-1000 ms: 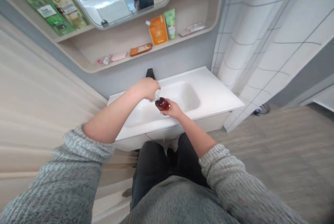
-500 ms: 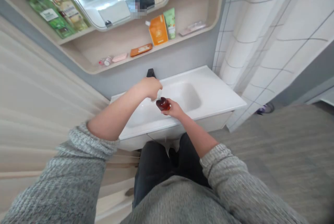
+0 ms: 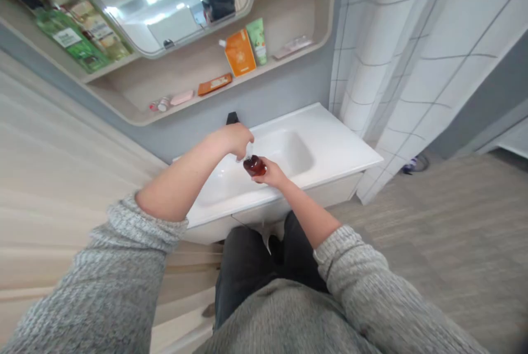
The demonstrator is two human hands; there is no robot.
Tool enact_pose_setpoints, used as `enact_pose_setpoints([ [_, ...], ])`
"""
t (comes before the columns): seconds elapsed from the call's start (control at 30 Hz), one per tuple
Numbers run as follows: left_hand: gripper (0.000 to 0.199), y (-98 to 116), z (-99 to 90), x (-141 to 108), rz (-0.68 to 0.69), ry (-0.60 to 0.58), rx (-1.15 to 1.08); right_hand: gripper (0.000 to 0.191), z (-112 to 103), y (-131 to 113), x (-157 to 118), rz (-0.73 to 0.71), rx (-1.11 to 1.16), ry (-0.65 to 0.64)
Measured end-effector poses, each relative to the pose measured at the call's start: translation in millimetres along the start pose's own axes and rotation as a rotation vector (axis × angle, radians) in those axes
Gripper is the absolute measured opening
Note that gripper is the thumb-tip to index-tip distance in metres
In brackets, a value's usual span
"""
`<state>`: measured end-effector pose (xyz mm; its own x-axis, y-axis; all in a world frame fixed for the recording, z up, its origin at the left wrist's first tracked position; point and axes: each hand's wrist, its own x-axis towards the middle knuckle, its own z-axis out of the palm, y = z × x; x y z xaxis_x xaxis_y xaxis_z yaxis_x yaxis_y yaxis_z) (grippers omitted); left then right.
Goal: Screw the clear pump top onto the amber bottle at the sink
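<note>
Right hand (image 3: 271, 174): fingers (image 3: 261, 177) wrapped around the amber bottle (image 3: 254, 166), bearing its body.
Left hand (image 3: 235, 140): fingers (image 3: 244, 146) curled at the bottle's clear top (image 3: 249, 151); grip cannot be confirmed.
Bottle position: steadied between both hands, above the white washbasin (image 3: 284, 159).

Pale wood panelling (image 3: 61, 150) ran down one side and large white tiles (image 3: 412, 51) lined the other. On the grey wall (image 3: 284, 93) sat a curved wooden shelf (image 3: 289, 18) around a round-cornered mirror (image 3: 173, 27) reflecting ceiling lights, above a grey striped floor (image 3: 437, 222).
</note>
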<state>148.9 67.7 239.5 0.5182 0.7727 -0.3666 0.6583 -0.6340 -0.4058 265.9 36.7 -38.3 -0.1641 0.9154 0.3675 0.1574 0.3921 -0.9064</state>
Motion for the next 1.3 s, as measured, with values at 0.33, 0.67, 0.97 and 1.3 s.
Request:
enact_pose_setpoints([
  [0.33, 0.089, 1.4, -5.6, 6.8, -0.010, -0.047, 0.023, 0.083, -0.6, -2.7, -0.9, 0.017, -0.007, -0.001],
  [0.67, 0.096, -0.3, -4.6, 13.7, -0.026, -0.091, -0.027, 0.084, 1.1, 1.2, -0.1, -0.009, 0.028, -0.006],
  [0.97, 0.088, -13.0, 10.3, 32.0, 0.020, -0.037, -0.070, 0.085, 0.9, 0.5, -0.7, -0.010, 0.030, 0.007],
  [1.3, 0.061, -32.9, 31.4, 59.9, 0.090, 0.089, -0.201, 0.083, 2.0, 3.4, 0.3, -0.006, 0.025, 0.009],
])
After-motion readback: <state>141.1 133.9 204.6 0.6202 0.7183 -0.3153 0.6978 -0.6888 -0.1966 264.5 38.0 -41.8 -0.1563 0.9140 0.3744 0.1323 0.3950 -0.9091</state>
